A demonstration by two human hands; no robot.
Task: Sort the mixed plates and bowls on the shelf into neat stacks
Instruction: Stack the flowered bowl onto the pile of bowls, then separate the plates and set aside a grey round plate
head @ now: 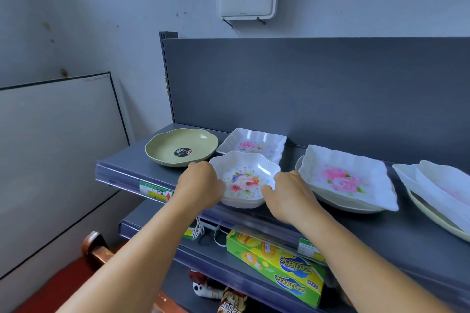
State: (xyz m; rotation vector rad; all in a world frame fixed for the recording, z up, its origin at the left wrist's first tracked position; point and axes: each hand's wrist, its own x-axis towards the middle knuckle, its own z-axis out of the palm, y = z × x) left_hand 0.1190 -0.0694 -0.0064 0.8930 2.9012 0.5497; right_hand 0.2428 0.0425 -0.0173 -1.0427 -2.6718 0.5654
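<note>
A small stack of white flower-printed bowls (245,180) sits at the front of the grey shelf (381,226). My left hand (199,181) grips the stack's left rim and my right hand (287,192) grips its right rim. Behind it lies a white square dish with a pink flower (254,143). A green round plate (181,147) with a black sticker is at the left. To the right, a larger white square plate with pink flowers (348,175) rests on a cream round plate (338,202).
At the far right, white dishes (437,185) lie tilted on a cream plate (440,221). The shelf's back panel (318,89) rises behind. Below, a lower shelf holds a green and yellow box (277,264). A white board (58,140) leans at the left.
</note>
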